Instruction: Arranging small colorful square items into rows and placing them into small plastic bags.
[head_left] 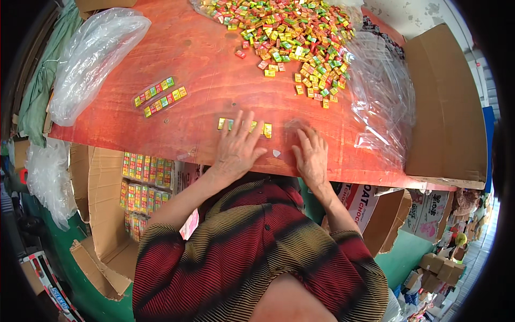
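A crumpled clear plastic bag covers the far left of the red tabletop. Below the edge, an open carton holds stacked packs of small coloured boxes, its right side partly hidden by the left forearm. On the tabletop, a clear tray carries two rows of boxes, apart from the hands. Further right, the left hand is over a short row of small boxes, fingers spread wide and hiding its middle; whether they touch it is unclear. A small white scrap lies between the hands. Beyond them spreads a loose heap of boxes, its far edge cut off. The right hand is right of the row, fingers slightly parted and blurred; I cannot tell whether they hold the faint, see-through shape beside them. Overlapping clear plastic trays crowd the right, their outlines lost in glare, against a tall cardboard box.
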`<state>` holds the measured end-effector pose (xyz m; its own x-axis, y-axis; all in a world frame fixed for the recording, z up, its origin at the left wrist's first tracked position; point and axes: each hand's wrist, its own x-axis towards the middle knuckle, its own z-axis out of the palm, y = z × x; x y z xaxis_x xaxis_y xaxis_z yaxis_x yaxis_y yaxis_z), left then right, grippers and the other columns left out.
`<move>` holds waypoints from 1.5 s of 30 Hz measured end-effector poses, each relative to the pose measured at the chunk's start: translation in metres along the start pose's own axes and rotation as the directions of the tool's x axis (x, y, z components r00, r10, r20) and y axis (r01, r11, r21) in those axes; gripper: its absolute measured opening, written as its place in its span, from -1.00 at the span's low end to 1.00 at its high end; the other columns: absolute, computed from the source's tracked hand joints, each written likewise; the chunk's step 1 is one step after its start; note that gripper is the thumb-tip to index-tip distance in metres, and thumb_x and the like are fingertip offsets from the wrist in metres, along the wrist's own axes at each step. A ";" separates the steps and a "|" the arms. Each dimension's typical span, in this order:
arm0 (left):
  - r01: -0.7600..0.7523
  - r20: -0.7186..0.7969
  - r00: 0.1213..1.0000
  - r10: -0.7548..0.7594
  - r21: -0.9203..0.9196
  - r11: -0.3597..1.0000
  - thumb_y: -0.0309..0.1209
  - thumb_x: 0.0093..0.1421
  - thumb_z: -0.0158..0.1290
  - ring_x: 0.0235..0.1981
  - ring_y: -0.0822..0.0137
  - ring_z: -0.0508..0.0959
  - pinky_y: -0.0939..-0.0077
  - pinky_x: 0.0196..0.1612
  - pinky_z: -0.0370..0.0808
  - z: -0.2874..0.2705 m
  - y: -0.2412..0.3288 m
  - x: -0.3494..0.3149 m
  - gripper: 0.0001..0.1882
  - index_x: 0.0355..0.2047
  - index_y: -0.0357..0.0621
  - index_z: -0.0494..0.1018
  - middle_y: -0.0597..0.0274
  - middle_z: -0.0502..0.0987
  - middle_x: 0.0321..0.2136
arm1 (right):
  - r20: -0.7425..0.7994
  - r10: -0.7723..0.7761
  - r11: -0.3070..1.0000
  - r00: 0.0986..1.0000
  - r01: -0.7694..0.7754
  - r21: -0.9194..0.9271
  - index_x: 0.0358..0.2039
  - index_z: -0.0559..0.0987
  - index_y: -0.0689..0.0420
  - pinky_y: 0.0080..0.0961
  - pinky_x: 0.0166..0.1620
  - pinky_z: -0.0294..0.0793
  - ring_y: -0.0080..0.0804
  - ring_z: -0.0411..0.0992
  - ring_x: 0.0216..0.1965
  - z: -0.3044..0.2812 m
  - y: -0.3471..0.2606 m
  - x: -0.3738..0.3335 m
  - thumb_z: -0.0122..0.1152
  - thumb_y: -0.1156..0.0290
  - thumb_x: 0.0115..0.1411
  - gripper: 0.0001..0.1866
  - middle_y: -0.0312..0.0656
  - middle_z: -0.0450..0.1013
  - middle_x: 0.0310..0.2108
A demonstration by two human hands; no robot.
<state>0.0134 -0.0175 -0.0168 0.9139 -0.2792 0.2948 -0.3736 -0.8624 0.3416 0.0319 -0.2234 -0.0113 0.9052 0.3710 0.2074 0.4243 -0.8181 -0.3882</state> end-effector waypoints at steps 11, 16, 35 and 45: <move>0.010 0.059 0.998 -0.017 0.119 0.993 -0.20 0.08 -0.04 0.15 0.01 0.11 -0.04 0.13 -0.01 -0.005 -0.048 0.004 -0.48 0.04 -0.11 0.24 -0.01 0.17 0.09 | 0.136 -0.254 0.967 0.958 0.249 0.051 -0.07 0.38 0.06 -0.10 0.16 -0.01 -0.06 0.06 0.14 0.026 -0.017 0.031 0.11 0.30 0.03 -0.59 -0.07 0.18 0.06; 0.106 -0.010 0.994 -0.106 0.120 0.987 -0.33 0.12 -0.08 0.15 0.03 0.12 0.00 0.13 0.01 -0.012 -0.069 0.003 -0.59 0.00 -0.11 0.29 0.02 0.17 0.09 | -0.114 -0.186 0.978 0.976 0.195 0.074 -0.15 0.44 0.07 -0.22 -0.11 0.28 -0.10 0.31 -0.13 0.006 0.000 0.041 0.19 0.42 -0.09 -0.60 -0.09 0.34 -0.10; -0.078 -0.113 0.991 0.065 -0.105 0.991 -0.42 0.00 0.05 -0.32 0.05 0.42 0.23 -0.28 0.41 0.055 -0.014 0.117 -0.67 -0.18 -0.12 0.37 0.09 0.33 -0.24 | -0.199 -0.027 0.977 0.980 -0.016 -0.212 -0.35 0.51 -0.03 -0.27 -0.26 0.27 -0.20 0.31 -0.23 0.005 0.062 0.077 0.05 0.51 -0.09 -0.76 -0.19 0.35 -0.30; 0.382 -0.178 0.917 -0.358 0.127 0.915 -0.43 0.04 -0.03 -0.11 0.10 0.32 0.16 -0.10 0.30 0.013 -0.066 0.126 -0.61 -0.07 -0.10 0.32 0.11 0.34 -0.15 | -0.285 -0.182 0.983 0.941 0.175 -0.051 -0.37 0.50 0.16 -0.28 -0.30 0.37 -0.15 0.35 -0.34 0.050 -0.007 0.172 0.05 0.47 -0.06 -0.81 -0.10 0.38 -0.40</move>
<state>0.1552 -0.0012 -0.0139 0.9433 0.1280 0.3063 0.0276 -0.9496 0.3121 0.1864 -0.1321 -0.0175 0.7673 0.3730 0.5217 0.5741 -0.7621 -0.2994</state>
